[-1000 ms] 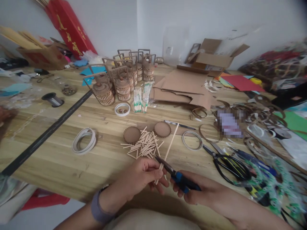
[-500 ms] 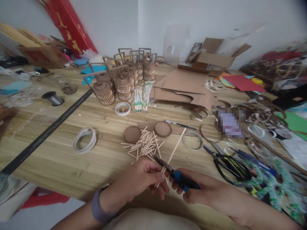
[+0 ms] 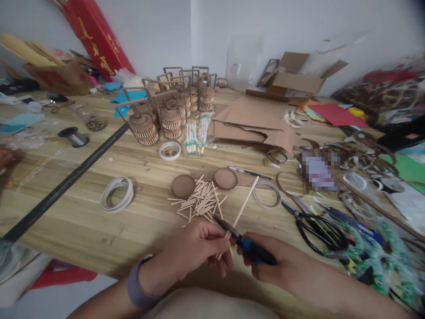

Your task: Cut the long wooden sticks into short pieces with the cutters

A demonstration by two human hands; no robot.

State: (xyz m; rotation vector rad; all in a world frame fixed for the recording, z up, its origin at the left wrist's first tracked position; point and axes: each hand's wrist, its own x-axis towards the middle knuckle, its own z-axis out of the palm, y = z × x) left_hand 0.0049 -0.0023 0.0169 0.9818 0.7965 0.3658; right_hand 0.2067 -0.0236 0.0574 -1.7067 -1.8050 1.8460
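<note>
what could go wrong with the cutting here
The blades of the cutter in the right grip look very close to the left grip, so a slip might nick a finger. The long stick juts out past the blades, so a cut end could fly off. The loose short sticks lie just beyond and might scatter if knocked.

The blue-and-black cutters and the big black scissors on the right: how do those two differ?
The cutters are held in the right hand, while the scissors lie on the table. The cutters have blue-and-black handles; the scissors' handles are black. The scissors' handles bow out into wide loops, whereas the cutters' look narrower, partly hidden by the hand. Both point away and leftward.
</note>
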